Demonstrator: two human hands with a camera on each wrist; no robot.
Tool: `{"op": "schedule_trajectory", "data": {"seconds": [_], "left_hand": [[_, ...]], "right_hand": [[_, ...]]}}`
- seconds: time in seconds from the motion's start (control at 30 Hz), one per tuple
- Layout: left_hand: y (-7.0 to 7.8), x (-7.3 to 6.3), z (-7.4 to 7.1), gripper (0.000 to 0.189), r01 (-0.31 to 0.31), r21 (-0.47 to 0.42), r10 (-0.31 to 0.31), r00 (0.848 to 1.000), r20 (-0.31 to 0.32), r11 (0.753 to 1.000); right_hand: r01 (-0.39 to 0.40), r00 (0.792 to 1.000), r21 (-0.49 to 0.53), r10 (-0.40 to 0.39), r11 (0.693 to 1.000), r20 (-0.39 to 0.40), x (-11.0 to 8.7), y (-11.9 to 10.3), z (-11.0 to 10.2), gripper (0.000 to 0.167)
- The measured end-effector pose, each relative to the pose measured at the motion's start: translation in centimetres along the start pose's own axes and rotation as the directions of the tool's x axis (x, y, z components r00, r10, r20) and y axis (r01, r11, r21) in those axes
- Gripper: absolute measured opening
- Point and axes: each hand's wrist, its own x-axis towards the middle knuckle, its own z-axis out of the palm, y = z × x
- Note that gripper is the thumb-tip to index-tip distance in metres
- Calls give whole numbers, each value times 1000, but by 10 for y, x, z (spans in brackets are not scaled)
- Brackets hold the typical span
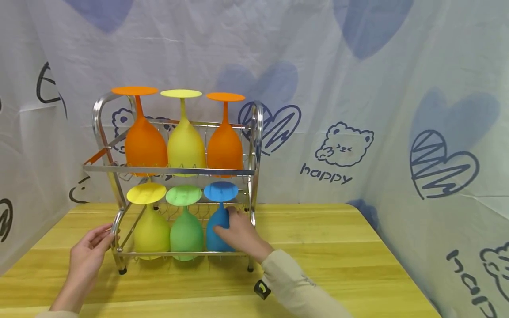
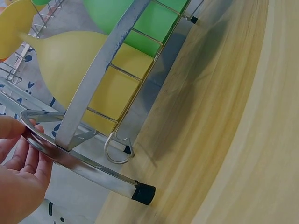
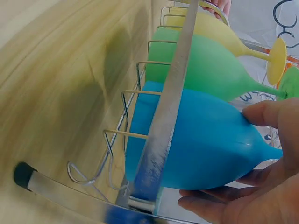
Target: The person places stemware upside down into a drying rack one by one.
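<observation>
A two-tier chrome rack (image 1: 183,170) holds upside-down plastic goblets. My right hand (image 1: 243,233) grips the bowl of the blue goblet (image 3: 205,140) on the lower tier, thumb on one side and fingers round the other. The goblet's rim sits inside the wire basket, behind the front bar. Beside it stand a green goblet (image 1: 186,236) and a yellow goblet (image 1: 151,234). With thumb and fingers my left hand (image 2: 21,172) holds the curved metal tube at the rack's lower left side.
On the upper tier stand a left orange goblet (image 1: 145,143), a pale yellow goblet (image 1: 185,145) and a right orange goblet (image 1: 225,148). The rack's black feet (image 2: 144,193) rest on the wooden table (image 1: 318,265). Printed white curtains (image 1: 286,53) hang behind and at the sides.
</observation>
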Motion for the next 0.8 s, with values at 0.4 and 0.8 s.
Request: {"op": "schedule_trajectory", "data": {"seconds": [0.4, 0.8], "left_hand": [[1, 1, 2, 18, -22, 22, 22, 1000, -5, 1000], [0, 0, 2, 18, -24, 34, 25, 1000, -16, 999]], "right_hand": [[-29, 1000, -11, 29, 1000, 1, -2, 1, 5, 59], [-53, 998, 91, 50, 994, 35, -22, -2, -8, 78]]}}
